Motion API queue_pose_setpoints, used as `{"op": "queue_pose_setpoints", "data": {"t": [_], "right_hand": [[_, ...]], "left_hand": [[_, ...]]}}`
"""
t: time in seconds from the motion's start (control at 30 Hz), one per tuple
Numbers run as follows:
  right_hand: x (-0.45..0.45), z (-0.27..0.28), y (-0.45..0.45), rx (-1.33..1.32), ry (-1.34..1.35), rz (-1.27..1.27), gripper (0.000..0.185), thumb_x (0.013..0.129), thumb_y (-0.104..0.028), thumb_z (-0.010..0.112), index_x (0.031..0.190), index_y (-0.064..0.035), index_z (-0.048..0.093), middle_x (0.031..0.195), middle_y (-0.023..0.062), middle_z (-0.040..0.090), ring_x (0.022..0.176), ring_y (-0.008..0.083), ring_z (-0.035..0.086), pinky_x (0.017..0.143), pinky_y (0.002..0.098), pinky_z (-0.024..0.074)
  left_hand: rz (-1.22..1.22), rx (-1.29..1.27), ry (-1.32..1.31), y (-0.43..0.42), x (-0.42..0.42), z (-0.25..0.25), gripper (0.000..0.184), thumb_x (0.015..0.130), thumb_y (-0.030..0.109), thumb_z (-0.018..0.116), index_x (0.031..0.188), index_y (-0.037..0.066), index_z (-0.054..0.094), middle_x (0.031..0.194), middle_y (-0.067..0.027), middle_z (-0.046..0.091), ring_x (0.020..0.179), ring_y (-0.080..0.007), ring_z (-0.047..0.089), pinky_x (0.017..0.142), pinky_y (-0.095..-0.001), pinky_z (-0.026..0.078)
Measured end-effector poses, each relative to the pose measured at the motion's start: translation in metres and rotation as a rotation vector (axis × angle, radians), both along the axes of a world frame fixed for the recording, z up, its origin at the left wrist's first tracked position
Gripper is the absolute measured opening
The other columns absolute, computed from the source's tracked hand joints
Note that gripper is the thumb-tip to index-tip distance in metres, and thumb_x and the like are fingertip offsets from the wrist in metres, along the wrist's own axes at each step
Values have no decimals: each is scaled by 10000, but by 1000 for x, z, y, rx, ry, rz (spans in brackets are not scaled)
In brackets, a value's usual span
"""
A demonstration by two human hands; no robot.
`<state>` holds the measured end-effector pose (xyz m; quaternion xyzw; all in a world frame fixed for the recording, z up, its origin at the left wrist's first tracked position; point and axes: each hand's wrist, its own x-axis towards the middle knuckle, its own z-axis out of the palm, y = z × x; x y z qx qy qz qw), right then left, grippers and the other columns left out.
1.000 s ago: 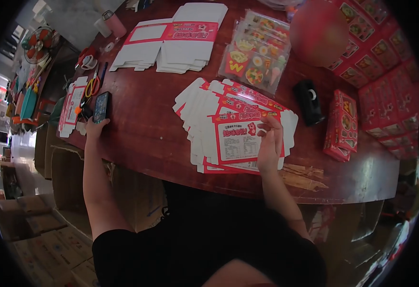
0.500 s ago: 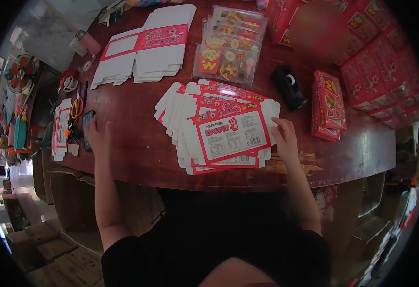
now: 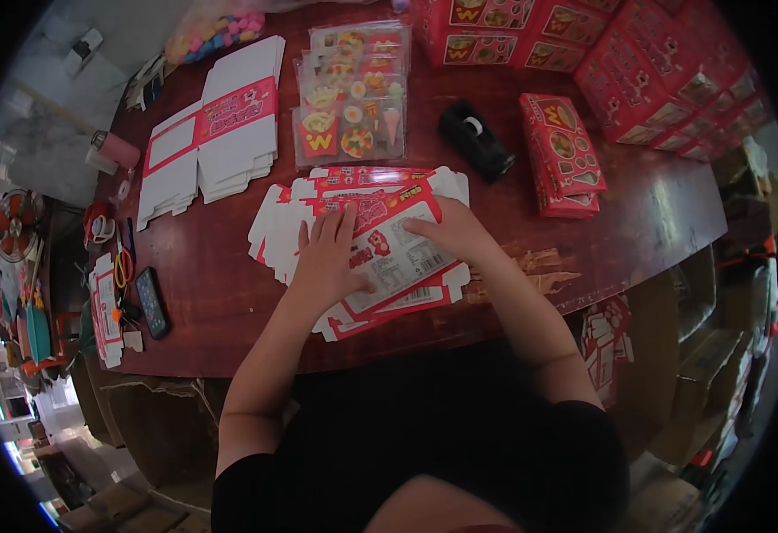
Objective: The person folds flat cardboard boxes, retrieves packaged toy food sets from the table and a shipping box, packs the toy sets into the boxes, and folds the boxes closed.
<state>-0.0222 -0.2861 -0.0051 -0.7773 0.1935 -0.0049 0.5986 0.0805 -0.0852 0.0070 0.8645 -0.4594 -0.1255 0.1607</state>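
A stack of flat, unfolded cartons (image 3: 407, 259), red and white with printed text, lies in front of me on the table. My left hand (image 3: 325, 263) rests on the left part of the stack with its fingers spread. At the stack's right end, my right hand (image 3: 458, 233) has its thumb over the top flat carton and its other fingers curled at the edge, partly hidden. Beyond the stack lie several clear packs of food-shaped toys (image 3: 353, 102). A black tape dispenser (image 3: 478, 142) sits up to the right of my right hand.
Finished red boxes (image 3: 567, 160) lie at the right, with a tall pile of red boxes (image 3: 664, 75) behind. White folded cartons (image 3: 229, 133) lie back left. A phone (image 3: 151, 302), scissors (image 3: 123, 265) and pink bottle (image 3: 115, 149) are on the left. The table's front edge (image 3: 353, 360) is near my body.
My left hand has moved right from beside the phone onto the carton stack. My right hand has come further in over the stack's right end. The camera view has shifted.
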Motion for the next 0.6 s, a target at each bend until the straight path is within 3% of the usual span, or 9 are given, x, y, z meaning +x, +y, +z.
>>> {"op": "queue_pose_setpoints", "data": {"t": [0.03, 0.13, 0.17, 0.23, 0.37, 0.47, 0.5, 0.57, 0.6], "right_hand": [[-3, 10, 1, 19, -6, 21, 293, 805, -166, 668, 1029, 9, 597, 941, 71, 652, 846, 137, 602, 752, 277, 479], [-14, 28, 9, 96, -39, 96, 272, 816, -151, 659, 1032, 7, 612, 942, 76, 657, 863, 124, 596, 772, 279, 477], [-19, 33, 13, 127, -67, 121, 269, 819, -148, 658, 1033, 8, 613, 935, 76, 658, 864, 118, 594, 774, 281, 476], [-29, 36, 28, 242, -101, 91, 273, 817, -185, 662, 980, 31, 623, 859, 127, 662, 789, 139, 616, 707, 291, 483], [-41, 46, 44, -41, -330, 242, 232, 791, -194, 696, 897, 9, 653, 720, 98, 653, 667, 132, 610, 604, 289, 477], [-34, 41, 50, -304, -366, 218, 225, 792, -197, 694, 904, -5, 655, 715, 113, 644, 654, 147, 611, 606, 285, 475], [-29, 41, 53, -174, -339, 172, 222, 797, -198, 688, 905, -7, 654, 717, 116, 641, 657, 151, 609, 614, 284, 474], [-16, 43, 57, 81, -280, 74, 216, 808, -200, 676, 906, -9, 652, 721, 124, 635, 665, 160, 604, 631, 281, 472], [-9, 40, 56, 38, -239, 129, 224, 812, -209, 671, 915, -11, 651, 742, 120, 640, 681, 158, 601, 646, 284, 470]], "left_hand": [[-46, -59, 21, 2, 3, 10, 856, 645, 405, 777, 1317, 40, 391, 1237, -151, 480, 1181, -275, 444, 992, -416, 339], [39, -86, 855, 8, 21, 46, 438, 878, 373, 575, 1155, 36, 539, 997, -126, 602, 936, -170, 565, 822, -308, 438], [47, -22, 855, 9, 19, 51, 373, 977, 334, 392, 1009, 22, 594, 843, -91, 616, 805, -102, 558, 724, -267, 448], [-56, -71, 969, 14, 14, 45, 383, 962, 368, 420, 1017, 26, 583, 868, -68, 607, 816, -113, 549, 752, -265, 446], [-141, -173, 1264, 30, -4, 17, 376, 979, 355, 366, 1159, 38, 461, 1096, -94, 488, 1057, -182, 456, 939, -332, 351], [-155, -471, 828, 44, -16, -2, 418, 948, 370, 432, 1186, 26, 432, 1109, -116, 479, 1089, -204, 441, 972, -340, 322], [-210, -514, 449, 47, -18, 10, 505, 891, 354, 529, 1243, 20, 386, 1149, -166, 489, 1062, -279, 512, 935, -360, 382], [-29, -244, 404, 53, -32, 36, 552, 855, 315, 578, 1272, 23, 365, 1166, -200, 503, 1023, -327, 550, 885, -375, 427], [58, -107, 382, 57, -38, 42, 581, 837, 295, 603, 1286, 24, 354, 1174, -217, 509, 1004, -350, 570, 861, -382, 449]]}}
